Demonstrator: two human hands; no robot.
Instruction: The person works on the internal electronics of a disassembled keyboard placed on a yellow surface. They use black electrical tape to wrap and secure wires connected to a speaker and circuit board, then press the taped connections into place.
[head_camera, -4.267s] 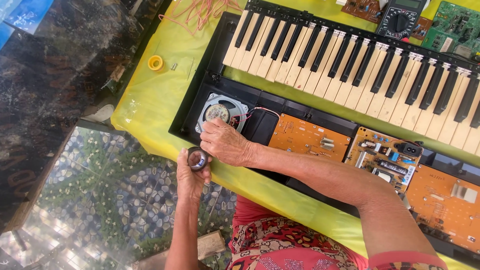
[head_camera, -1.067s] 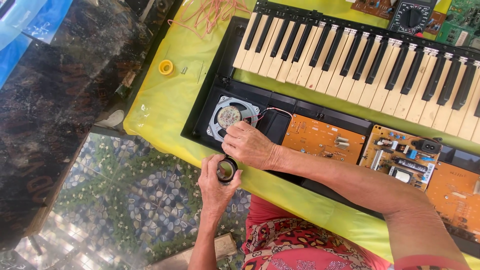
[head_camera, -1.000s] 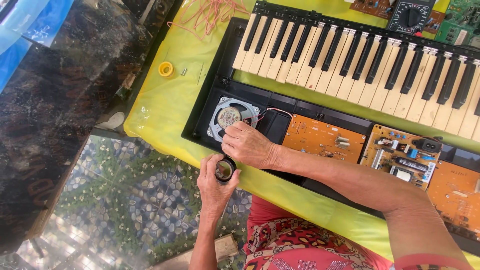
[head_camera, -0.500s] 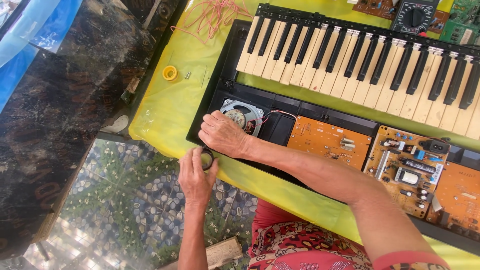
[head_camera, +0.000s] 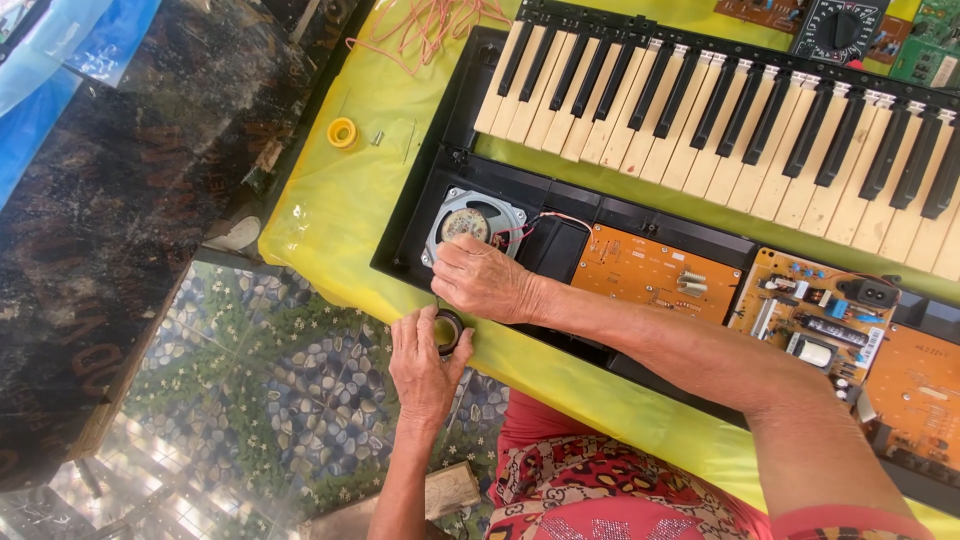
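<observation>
Opened electronic keyboard (head_camera: 700, 110) lies across a table under a yellow plastic sheet (head_camera: 330, 200), its case stripped so the inner parts show.

Left hand (head_camera: 422, 362) sits at the near edge of the table, close to the near left corner of the keyboard case. Fingers are curled round a small dark roll (head_camera: 446, 331) with a pale centre, likely tape; the hand grips it from below, thumb against the rim. What kind of tape it is cannot be told.

Right hand (head_camera: 487, 280) rests on the case just above the roll, fingers bent downward and fingertips at the lower rim of the round speaker (head_camera: 470, 225). Whether it pinches anything cannot be told; the fingertips are hidden under the knuckles.

Handling judgement: the roll looks light and stiff, easy to hold by its outer rim, though the loose end would be sticky and thin. The speaker looks more delicate: metal frame firm, cone and thin red wires (head_camera: 545, 222) fragile. Best taken by the square frame corners, never by the wires or the centre.

Round about: orange circuit board (head_camera: 655, 278) to the right of the speaker, a second board with components (head_camera: 815, 322) beyond it. A small yellow roll (head_camera: 342, 132) lies on the sheet near the far left corner, with a tangle of pink bands (head_camera: 425, 25) at the far edge.
</observation>
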